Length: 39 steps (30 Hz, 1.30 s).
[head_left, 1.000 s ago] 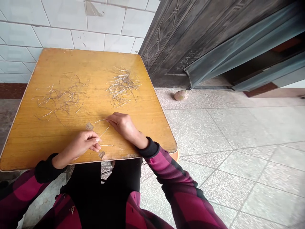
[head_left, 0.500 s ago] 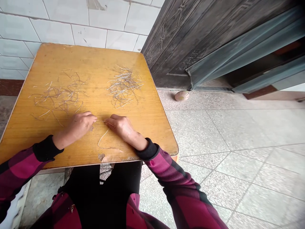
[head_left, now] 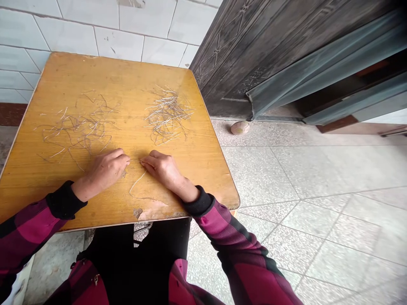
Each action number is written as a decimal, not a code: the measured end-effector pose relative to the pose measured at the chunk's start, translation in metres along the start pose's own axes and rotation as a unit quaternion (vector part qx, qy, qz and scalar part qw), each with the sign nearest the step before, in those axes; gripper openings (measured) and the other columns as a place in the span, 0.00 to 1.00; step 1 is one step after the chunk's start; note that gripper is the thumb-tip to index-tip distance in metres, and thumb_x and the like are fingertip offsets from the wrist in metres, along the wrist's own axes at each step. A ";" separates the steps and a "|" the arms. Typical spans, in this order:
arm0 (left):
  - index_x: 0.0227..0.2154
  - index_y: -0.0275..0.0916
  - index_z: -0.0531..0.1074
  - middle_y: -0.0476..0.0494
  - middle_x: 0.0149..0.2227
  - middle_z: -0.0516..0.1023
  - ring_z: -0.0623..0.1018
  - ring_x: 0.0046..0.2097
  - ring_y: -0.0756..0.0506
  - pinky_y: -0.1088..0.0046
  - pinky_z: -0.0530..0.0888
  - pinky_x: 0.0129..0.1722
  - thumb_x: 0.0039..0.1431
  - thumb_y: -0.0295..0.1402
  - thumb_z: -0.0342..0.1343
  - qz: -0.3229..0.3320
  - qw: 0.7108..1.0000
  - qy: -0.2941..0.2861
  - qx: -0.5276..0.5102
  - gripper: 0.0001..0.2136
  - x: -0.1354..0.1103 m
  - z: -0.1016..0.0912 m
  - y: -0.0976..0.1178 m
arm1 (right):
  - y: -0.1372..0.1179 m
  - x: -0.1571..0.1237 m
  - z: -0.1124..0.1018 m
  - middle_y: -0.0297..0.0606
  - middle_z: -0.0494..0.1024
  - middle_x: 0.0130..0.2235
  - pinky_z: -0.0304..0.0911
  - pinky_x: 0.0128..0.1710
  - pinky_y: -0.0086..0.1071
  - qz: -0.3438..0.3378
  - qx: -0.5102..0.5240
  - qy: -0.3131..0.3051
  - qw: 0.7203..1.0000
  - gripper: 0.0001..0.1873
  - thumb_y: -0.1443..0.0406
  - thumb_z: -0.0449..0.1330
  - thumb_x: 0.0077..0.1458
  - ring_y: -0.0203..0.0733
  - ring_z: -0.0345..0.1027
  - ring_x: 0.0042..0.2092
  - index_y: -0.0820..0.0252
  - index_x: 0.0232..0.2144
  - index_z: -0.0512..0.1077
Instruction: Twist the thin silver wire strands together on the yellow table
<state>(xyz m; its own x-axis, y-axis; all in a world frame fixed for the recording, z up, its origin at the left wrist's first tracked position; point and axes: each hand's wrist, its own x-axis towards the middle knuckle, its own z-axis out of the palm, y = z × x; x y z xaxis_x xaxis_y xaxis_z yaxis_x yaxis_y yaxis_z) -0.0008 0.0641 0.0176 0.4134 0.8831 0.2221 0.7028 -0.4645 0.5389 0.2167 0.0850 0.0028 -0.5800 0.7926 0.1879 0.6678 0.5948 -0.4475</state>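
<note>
My left hand (head_left: 104, 168) and my right hand (head_left: 161, 166) rest on the wooden table (head_left: 51, 199), fingertips nearly touching. Both pinch the same thin pale strand (head_left: 135, 185), whose loose end curls toward the near table edge. A loose heap of darker strands (head_left: 78, 129) lies beyond my left hand. A tighter heap of pale strands (head_left: 165, 115) lies beyond my right hand.
A white tiled wall (head_left: 95, 25) stands behind the table. A dark metal door (head_left: 260, 51) rises at the right, with a small round ball (head_left: 240, 127) on the speckled tile floor (head_left: 318, 203) beside it. The table's near edge is chipped.
My left hand moved from the near table edge up and right to meet my right hand at the strand. My right hand has stayed in place.
</note>
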 end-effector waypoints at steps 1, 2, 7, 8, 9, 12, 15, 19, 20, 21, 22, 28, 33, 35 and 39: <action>0.32 0.38 0.74 0.43 0.33 0.73 0.72 0.36 0.46 0.70 0.69 0.39 0.62 0.28 0.50 0.005 1.000 0.003 0.021 0.08 -0.001 0.000 0.001 | 0.000 0.000 0.000 0.40 0.73 0.35 0.57 0.33 0.29 0.000 0.002 0.001 1.000 0.13 0.64 0.52 0.64 0.35 0.66 0.33 0.60 0.37 0.76; 0.34 0.37 0.74 0.42 0.35 0.73 0.73 0.38 0.45 0.69 0.69 0.40 0.62 0.28 0.50 0.012 0.999 0.006 0.043 0.07 -0.002 0.001 0.001 | 0.000 0.000 0.000 0.40 0.74 0.36 0.58 0.34 0.29 -0.001 0.006 0.001 1.000 0.12 0.64 0.53 0.64 0.36 0.66 0.33 0.61 0.38 0.76; 0.39 0.34 0.72 0.39 0.40 0.74 0.75 0.42 0.43 0.66 0.72 0.42 0.62 0.27 0.51 0.046 0.994 0.035 0.094 0.07 -0.007 0.000 -0.002 | 0.009 -0.002 -0.008 0.41 0.75 0.35 0.61 0.36 0.30 -0.001 0.023 0.043 0.999 0.11 0.64 0.55 0.63 0.37 0.68 0.35 0.62 0.38 0.77; 0.39 0.35 0.72 0.40 0.40 0.74 0.75 0.41 0.43 0.66 0.73 0.42 0.62 0.27 0.51 0.047 0.993 0.047 0.094 0.07 -0.007 -0.001 -0.003 | 0.012 -0.002 -0.011 0.40 0.75 0.35 0.61 0.35 0.30 0.000 0.022 0.062 0.998 0.11 0.64 0.55 0.63 0.37 0.68 0.35 0.62 0.37 0.77; 0.39 0.35 0.72 0.40 0.40 0.75 0.75 0.41 0.44 0.66 0.73 0.42 0.62 0.27 0.51 0.046 0.993 0.060 0.093 0.06 -0.008 -0.003 -0.004 | 0.015 -0.003 -0.015 0.40 0.75 0.34 0.61 0.35 0.30 0.003 0.023 0.084 0.996 0.11 0.64 0.55 0.63 0.38 0.69 0.35 0.62 0.36 0.77; 0.39 0.36 0.72 0.41 0.41 0.76 0.76 0.42 0.43 0.64 0.75 0.44 0.61 0.27 0.52 0.055 0.991 0.090 0.088 0.06 -0.009 -0.008 -0.003 | 0.019 -0.009 -0.029 0.38 0.76 0.34 0.63 0.35 0.31 0.019 0.040 0.161 0.986 0.10 0.65 0.56 0.62 0.37 0.70 0.35 0.60 0.34 0.76; 0.43 0.35 0.72 0.37 0.46 0.76 0.76 0.48 0.40 0.58 0.74 0.50 0.61 0.30 0.55 0.094 0.987 0.090 0.090 0.09 -0.014 -0.009 0.005 | 0.015 -0.021 -0.038 0.35 0.76 0.32 0.64 0.33 0.30 0.041 0.077 0.232 0.969 0.07 0.64 0.58 0.60 0.35 0.70 0.32 0.58 0.33 0.76; 0.50 0.31 0.69 0.29 0.57 0.70 0.69 0.60 0.36 0.55 0.68 0.59 0.61 0.33 0.57 0.142 0.982 0.025 0.119 0.16 -0.027 -0.001 0.024 | -0.003 -0.051 -0.036 0.34 0.77 0.31 0.65 0.32 0.31 0.012 0.117 0.253 0.960 0.03 0.66 0.61 0.58 0.35 0.70 0.31 0.58 0.33 0.76; 0.51 0.30 0.68 0.28 0.59 0.68 0.67 0.61 0.35 0.54 0.66 0.61 0.61 0.33 0.57 0.149 0.980 0.004 0.132 0.18 -0.031 0.003 0.028 | -0.009 -0.060 -0.033 0.35 0.77 0.32 0.66 0.33 0.31 -0.006 0.117 0.246 0.962 0.03 0.67 0.61 0.58 0.36 0.71 0.33 0.57 0.35 0.76; 0.52 0.29 0.68 0.27 0.60 0.66 0.65 0.63 0.34 0.53 0.64 0.62 0.61 0.33 0.57 0.153 0.977 -0.011 0.146 0.19 -0.035 0.006 0.032 | -0.015 -0.069 -0.030 0.36 0.77 0.33 0.67 0.35 0.33 -0.025 0.112 0.233 0.966 0.04 0.68 0.61 0.58 0.38 0.71 0.36 0.57 0.37 0.75; 0.53 0.29 0.67 0.27 0.61 0.65 0.63 0.64 0.34 0.52 0.62 0.63 0.61 0.34 0.57 0.153 0.975 -0.024 0.160 0.20 -0.039 0.010 0.034 | -0.022 -0.078 -0.025 0.38 0.78 0.34 0.68 0.37 0.34 -0.045 0.101 0.215 0.970 0.07 0.69 0.60 0.59 0.40 0.71 0.38 0.58 0.40 0.75; 0.57 0.23 0.64 0.24 0.64 0.59 0.59 0.66 0.32 0.49 0.59 0.64 0.63 0.36 0.54 0.112 0.966 -0.064 0.225 0.24 -0.050 0.028 0.034 | -0.050 -0.119 0.005 0.43 0.78 0.51 0.63 0.53 0.45 -0.104 -0.033 0.111 0.988 0.20 0.65 0.60 0.60 0.49 0.65 0.58 0.62 0.55 0.68; 0.58 0.23 0.64 0.25 0.64 0.59 0.58 0.66 0.32 0.50 0.58 0.64 0.63 0.36 0.54 0.110 0.961 -0.070 0.242 0.25 -0.050 0.031 0.031 | -0.045 -0.131 0.018 0.39 0.74 0.56 0.55 0.60 0.49 -0.072 -0.085 0.066 0.992 0.24 0.62 0.57 0.63 0.48 0.58 0.63 0.56 0.60 0.63; 0.58 0.24 0.64 0.25 0.64 0.59 0.58 0.66 0.32 0.50 0.58 0.64 0.62 0.36 0.54 0.110 0.961 -0.069 0.242 0.25 -0.050 0.031 0.032 | -0.041 -0.133 0.017 0.40 0.74 0.55 0.54 0.60 0.51 -0.075 -0.083 0.075 0.991 0.27 0.61 0.57 0.63 0.50 0.58 0.63 0.56 0.62 0.60; 0.57 0.25 0.64 0.26 0.63 0.61 0.60 0.65 0.32 0.47 0.58 0.63 0.61 0.36 0.56 0.114 0.964 -0.056 0.235 0.25 -0.050 0.029 0.033 | -0.035 -0.139 0.014 0.43 0.77 0.52 0.62 0.55 0.49 -0.050 -0.034 0.142 0.988 0.28 0.66 0.57 0.62 0.49 0.65 0.59 0.55 0.63 0.58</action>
<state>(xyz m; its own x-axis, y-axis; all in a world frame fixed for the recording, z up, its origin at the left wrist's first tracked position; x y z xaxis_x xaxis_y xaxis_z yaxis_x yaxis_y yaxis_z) 0.0187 0.0029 0.0009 0.6297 0.7537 0.1883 0.7598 -0.6480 0.0528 0.2678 -0.0481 -0.0196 -0.4967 0.7298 0.4697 0.6497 0.6715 -0.3563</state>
